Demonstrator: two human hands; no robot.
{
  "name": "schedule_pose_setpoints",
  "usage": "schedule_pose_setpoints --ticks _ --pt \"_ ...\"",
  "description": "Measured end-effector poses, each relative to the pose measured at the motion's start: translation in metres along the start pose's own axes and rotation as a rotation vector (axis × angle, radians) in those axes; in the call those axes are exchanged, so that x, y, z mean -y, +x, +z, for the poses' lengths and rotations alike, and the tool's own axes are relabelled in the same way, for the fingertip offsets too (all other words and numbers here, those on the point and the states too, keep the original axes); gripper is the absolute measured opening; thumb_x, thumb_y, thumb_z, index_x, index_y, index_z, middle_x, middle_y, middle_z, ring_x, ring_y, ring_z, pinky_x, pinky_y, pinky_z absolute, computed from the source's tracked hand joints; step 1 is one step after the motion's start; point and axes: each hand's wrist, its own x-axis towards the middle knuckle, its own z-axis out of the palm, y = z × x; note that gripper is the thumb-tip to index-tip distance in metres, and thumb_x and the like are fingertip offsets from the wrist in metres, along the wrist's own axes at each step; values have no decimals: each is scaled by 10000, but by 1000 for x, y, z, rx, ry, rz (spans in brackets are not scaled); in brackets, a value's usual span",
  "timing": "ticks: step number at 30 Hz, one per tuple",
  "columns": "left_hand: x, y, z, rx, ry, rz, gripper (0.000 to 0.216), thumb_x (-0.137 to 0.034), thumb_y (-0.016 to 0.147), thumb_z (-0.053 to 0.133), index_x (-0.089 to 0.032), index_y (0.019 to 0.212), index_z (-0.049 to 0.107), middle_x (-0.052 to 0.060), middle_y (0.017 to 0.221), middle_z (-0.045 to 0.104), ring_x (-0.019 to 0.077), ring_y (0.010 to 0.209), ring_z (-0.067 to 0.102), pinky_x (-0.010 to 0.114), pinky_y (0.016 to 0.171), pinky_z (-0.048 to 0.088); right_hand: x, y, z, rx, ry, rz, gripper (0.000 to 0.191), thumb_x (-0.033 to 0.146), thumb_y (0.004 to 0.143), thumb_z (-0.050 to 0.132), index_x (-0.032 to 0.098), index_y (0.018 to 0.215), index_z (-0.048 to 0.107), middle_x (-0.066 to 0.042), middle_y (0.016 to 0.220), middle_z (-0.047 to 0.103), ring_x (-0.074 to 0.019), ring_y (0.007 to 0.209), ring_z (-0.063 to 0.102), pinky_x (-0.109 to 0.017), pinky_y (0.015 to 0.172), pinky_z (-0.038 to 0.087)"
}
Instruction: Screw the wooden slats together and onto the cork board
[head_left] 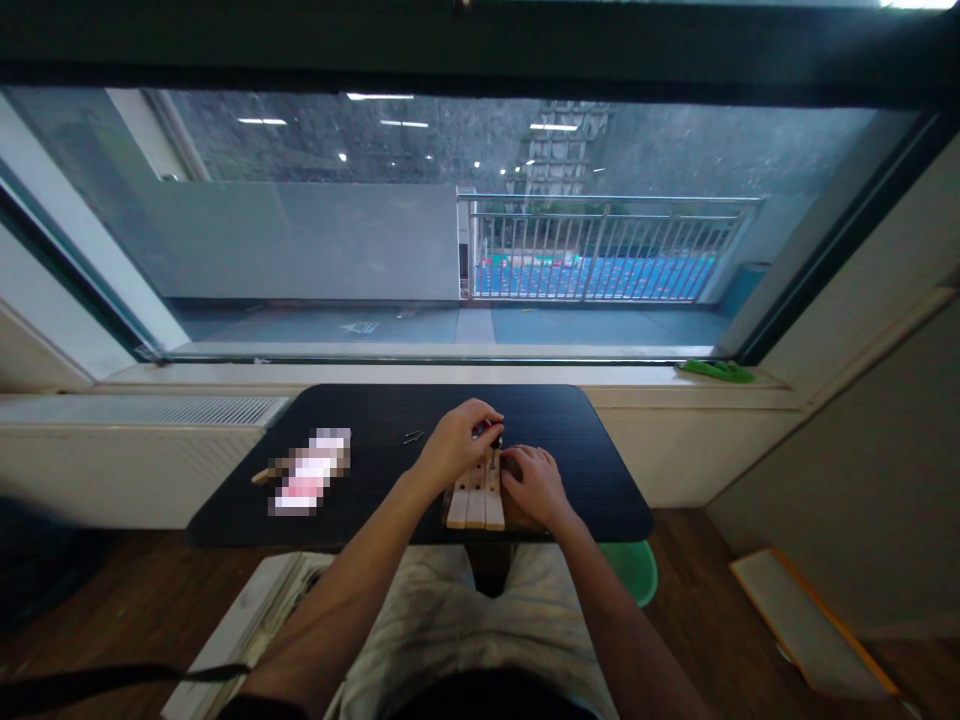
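Note:
A small black table (585, 440) stands in front of me under a wide window. Near its front edge lies a wooden piece made of pale slats (475, 500). My left hand (454, 443) is closed in a pinch over the far end of the slats, on a small red and dark object (487, 428) that I cannot make out. My right hand (534, 482) lies on the right side of the wooden piece, fingers curled down on it.
A blurred-out pink and white patch (311, 470) lies on the table's left, with a wooden stick end (259, 476) beside it. A small metal item (413, 437) lies mid-table. A green stool (634, 570) stands below right, a green cloth (716, 370) on the sill.

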Motion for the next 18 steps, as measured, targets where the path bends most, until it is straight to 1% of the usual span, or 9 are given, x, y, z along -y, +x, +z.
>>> schedule_pose_setpoints --ticks 6,13,18 --pt "5 -1 -2 0 1 -13 115 -234 799 685 -170 893 664 24 863 656 142 777 626 282 711 525 -1 1 3 2 -15 9 248 229 823 553 217 1044 665 -72 1098 679 -222 1039 576 -391 974 356" --pt "3 -3 2 2 2 -23 78 -204 802 669 -172 871 650 16 835 654 138 753 623 271 692 521 0 -1 2 5 -7 8 252 237 826 556 223 1054 663 -67 1109 675 -218 1042 575 -391 979 356" --pt "1 -6 4 -27 -1 -38 110 -219 812 655 -186 916 652 13 842 681 139 751 636 282 725 532 0 -2 0 18 -17 14 252 241 830 558 224 1056 666 -71 1131 671 -225 1055 572 -392 985 353"
